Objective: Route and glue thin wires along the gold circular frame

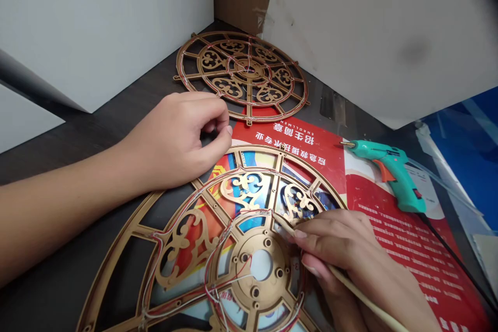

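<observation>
Thin wooden stick pinched in the right hand, tip at the inner ring of a gold fretwork wheel frame, which lies flat beneath that hand. Red and white wires run along the frame's spokes and rings, around a hub with a round central hole. A matching wired frame lies flat beyond the left hand, near its fingertips.
</observation>
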A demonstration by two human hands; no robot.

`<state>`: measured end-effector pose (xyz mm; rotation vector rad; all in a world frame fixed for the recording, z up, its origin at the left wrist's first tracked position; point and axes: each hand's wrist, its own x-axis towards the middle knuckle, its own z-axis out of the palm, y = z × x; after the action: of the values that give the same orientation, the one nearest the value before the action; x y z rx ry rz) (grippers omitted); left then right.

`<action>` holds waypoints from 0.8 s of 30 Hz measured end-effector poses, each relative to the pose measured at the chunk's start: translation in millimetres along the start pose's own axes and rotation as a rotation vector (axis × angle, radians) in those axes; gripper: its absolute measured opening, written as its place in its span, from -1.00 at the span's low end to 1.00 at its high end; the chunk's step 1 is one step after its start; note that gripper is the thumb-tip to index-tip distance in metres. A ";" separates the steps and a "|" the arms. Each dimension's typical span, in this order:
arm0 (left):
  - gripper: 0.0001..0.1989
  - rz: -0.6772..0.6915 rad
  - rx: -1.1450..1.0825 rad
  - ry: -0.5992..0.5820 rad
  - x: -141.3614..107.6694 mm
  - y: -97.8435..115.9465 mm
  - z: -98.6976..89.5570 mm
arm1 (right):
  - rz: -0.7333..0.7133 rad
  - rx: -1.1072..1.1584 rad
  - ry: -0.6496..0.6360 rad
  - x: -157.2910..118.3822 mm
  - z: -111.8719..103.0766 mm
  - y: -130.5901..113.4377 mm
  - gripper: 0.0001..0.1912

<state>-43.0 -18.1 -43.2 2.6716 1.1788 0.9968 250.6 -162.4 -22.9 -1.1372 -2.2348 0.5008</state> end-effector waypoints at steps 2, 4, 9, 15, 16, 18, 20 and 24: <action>-0.79 0.005 0.002 -0.008 0.7 0.3 -0.1 | -0.052 -0.030 0.003 1.3 -0.9 0.9 -0.79; -0.79 0.015 0.000 -0.010 1.2 0.4 0.5 | -0.081 -0.064 -0.002 1.1 -0.6 0.8 -0.80; -0.80 0.016 -0.001 0.003 2.1 0.0 2.7 | 0.000 -0.048 0.032 0.2 4.0 -3.7 -0.78; -0.79 0.012 0.007 0.003 0.1 -0.6 2.5 | 0.082 -0.008 0.131 5.7 6.7 -3.3 -0.86; -0.79 0.011 0.007 0.005 -0.3 -0.6 2.6 | 0.052 -0.027 0.102 5.8 4.8 -3.3 -0.86; -0.79 0.007 0.010 0.009 -0.4 -0.2 2.7 | -0.030 -0.093 0.042 5.3 -0.4 -4.0 -0.90; -0.78 0.009 0.008 0.000 0.2 0.3 2.8 | -0.093 -0.172 -0.008 4.4 -5.6 -5.7 -0.85; -0.78 0.003 -0.003 -0.013 1.5 0.8 2.2 | -0.148 -0.235 -0.049 4.4 -8.3 -8.7 -0.69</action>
<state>-40.5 -17.3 -43.8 2.6743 1.1708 0.9788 248.6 -163.2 -10.3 -1.0716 -2.4472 0.2118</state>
